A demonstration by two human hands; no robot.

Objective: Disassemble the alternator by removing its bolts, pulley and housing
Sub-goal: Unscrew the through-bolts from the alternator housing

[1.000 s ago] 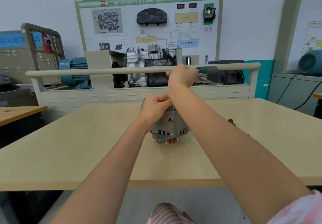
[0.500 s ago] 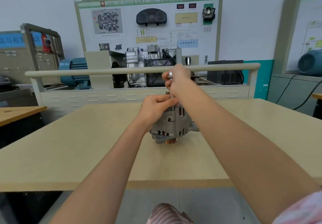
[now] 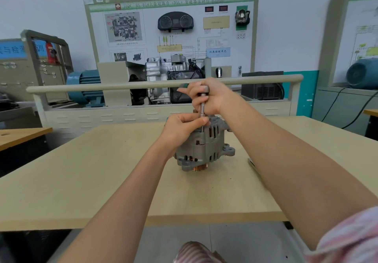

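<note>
Seemingly mid-bolt, a person works on a grey cast-metal alternator [image 3: 204,146] standing pulley-down near the middle of a pale wooden table [image 3: 81,172], in the single head-worn view. The right hand [image 3: 212,97] is closed around the top of a slim steel driver [image 3: 203,107], whose shaft runs straight down into the upper housing. The left hand [image 3: 182,126] rests on the housing's top, thumb and fingers pinching the lower end of the shaft where it meets the casting.

The alternator's body is ribbed and slotted, with rounded vents, lug ears at its sides and a copper-coloured grooved pulley [image 3: 199,167] just showing beneath. It looks heavy, rigid and unlikely to dent, though its small base could let it rock; the firmest purchase is probably around the upper shell or the mounting lugs, away from the vent edges.

Behind the table stand a cream handrail [image 3: 102,86], a blue motor [image 3: 86,86] and a wall-mounted training board [image 3: 171,27].
</note>
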